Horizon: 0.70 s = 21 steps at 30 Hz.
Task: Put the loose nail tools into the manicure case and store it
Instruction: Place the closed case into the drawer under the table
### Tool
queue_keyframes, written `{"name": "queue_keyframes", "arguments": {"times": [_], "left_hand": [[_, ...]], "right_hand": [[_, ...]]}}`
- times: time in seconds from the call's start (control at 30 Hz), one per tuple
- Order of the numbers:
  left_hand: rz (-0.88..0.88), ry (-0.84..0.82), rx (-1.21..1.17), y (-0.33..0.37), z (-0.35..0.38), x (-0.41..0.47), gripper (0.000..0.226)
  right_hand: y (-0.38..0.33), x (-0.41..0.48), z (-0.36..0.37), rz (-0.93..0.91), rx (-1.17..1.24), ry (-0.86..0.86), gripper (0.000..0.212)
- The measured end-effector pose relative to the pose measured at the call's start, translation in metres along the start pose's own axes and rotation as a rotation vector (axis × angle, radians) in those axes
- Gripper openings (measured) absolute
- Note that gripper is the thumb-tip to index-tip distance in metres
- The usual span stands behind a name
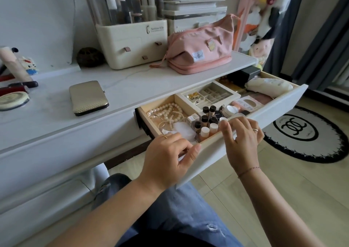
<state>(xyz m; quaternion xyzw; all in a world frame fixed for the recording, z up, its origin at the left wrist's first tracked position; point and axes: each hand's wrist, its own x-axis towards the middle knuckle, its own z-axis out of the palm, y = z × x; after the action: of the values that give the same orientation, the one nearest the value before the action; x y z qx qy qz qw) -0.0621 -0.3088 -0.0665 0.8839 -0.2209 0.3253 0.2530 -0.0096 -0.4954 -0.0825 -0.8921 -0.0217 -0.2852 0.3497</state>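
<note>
Two grips, left hand [166, 158] and right hand [243, 142], curled over drawer [283, 103] rim, manicure case [88, 97] closed, rug [302, 146] with interlocked-C logo

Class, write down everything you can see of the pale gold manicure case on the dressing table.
The pale gold rectangular manicure case has rounded corners, a woven-looking textured cover, a dark rim round its edge and a small metal clasp on one long side. It is closed and lies flat on the white marbled tabletop, left of the open white drawer. Only the tabletop touches it.
</note>
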Motion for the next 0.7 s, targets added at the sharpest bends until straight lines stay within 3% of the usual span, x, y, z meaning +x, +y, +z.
{"name": "queue_keyframes", "arguments": {"times": [0.13, 0.3, 0.43, 0.53, 0.63, 0.7], "left_hand": [[-0.097, 0.135, -0.003, -0.02, -0.029, 0.013, 0.036], [-0.41, 0.325, 0.123, -0.077, -0.089, 0.027, 0.043], [-0.78, 0.231, 0.194, -0.125, -0.125, 0.025, 0.047], [-0.975, 0.127, 0.19, -0.153, -0.142, 0.025, 0.055], [-1.079, 0.062, 0.135, -0.17, -0.147, 0.031, 0.044], [-1.05, 0.031, 0.105, -0.177, -0.146, 0.033, 0.037]], "right_hand": [[-0.033, 0.011, -0.003, -0.054, 0.054, -0.045, 0.037], [-0.114, 0.033, 0.015, -0.178, 0.392, -0.454, 0.061], [-0.176, 0.048, 0.057, -0.12, 0.562, -0.792, 0.052], [-0.213, 0.06, 0.097, -0.055, 0.579, -0.912, 0.054], [-0.237, 0.073, 0.135, 0.042, 0.538, -0.994, 0.058], [-0.246, 0.082, 0.153, 0.141, 0.566, -1.027, 0.053]]}}
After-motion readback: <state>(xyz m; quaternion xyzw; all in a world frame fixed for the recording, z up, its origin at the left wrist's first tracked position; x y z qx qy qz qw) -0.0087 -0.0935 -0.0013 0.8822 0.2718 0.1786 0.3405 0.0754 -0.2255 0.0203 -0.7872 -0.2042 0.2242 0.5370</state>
